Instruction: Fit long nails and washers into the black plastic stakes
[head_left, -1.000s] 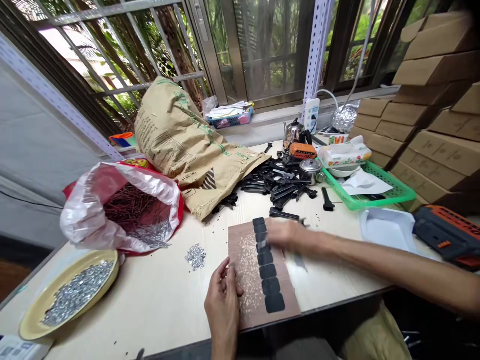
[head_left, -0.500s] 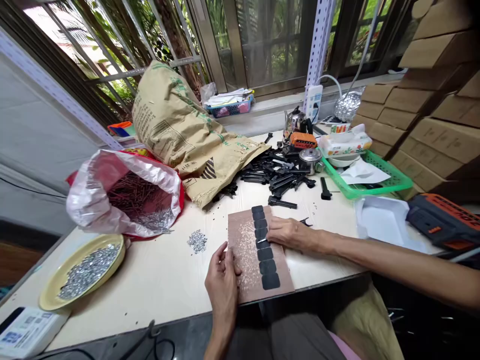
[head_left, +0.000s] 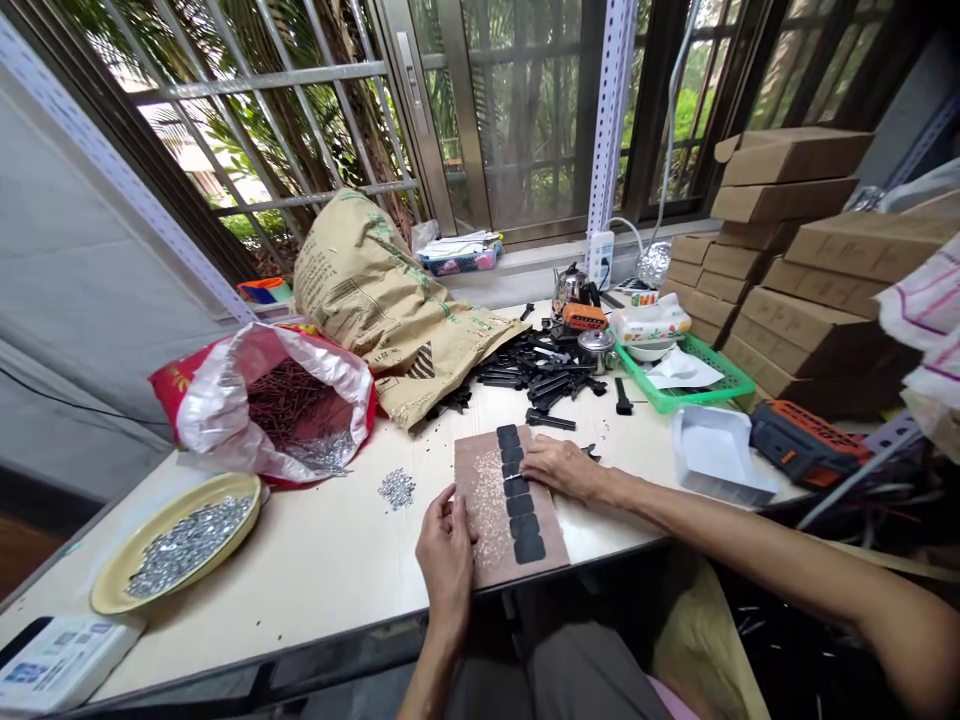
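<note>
A flat brown board (head_left: 491, 575) lies near the table's front edge, its left part worn into pale speckles. Down its right side runs a column of black rounded pads (head_left: 529, 549). At the board's left edge is my left hand (head_left: 444, 545), fingers curled and thumb over the board. My right hand (head_left: 559, 467) reaches in from the right, fingertips pinched together at the pads. A thin, shiny silver piece (head_left: 513, 477) shows at those fingertips; its kind is too small to make out. Left of the board sits a small pile of silver bits (head_left: 396, 489).
A yellow dish (head_left: 101, 592) of silver pieces and a red-and-white bag (head_left: 214, 415) of screw-like parts stand left. Behind are a paper sack (head_left: 375, 300) and heaped black plastic parts (head_left: 551, 375). At right are a green basket (head_left: 671, 402), white tray (head_left: 712, 450), orange-black tool case (head_left: 806, 445) and cartons (head_left: 810, 330).
The camera view has turned to the right and tilted up, showing more cartons. My hands stay at the board; the silver piece stays at my right fingertips, among the middle pads.
</note>
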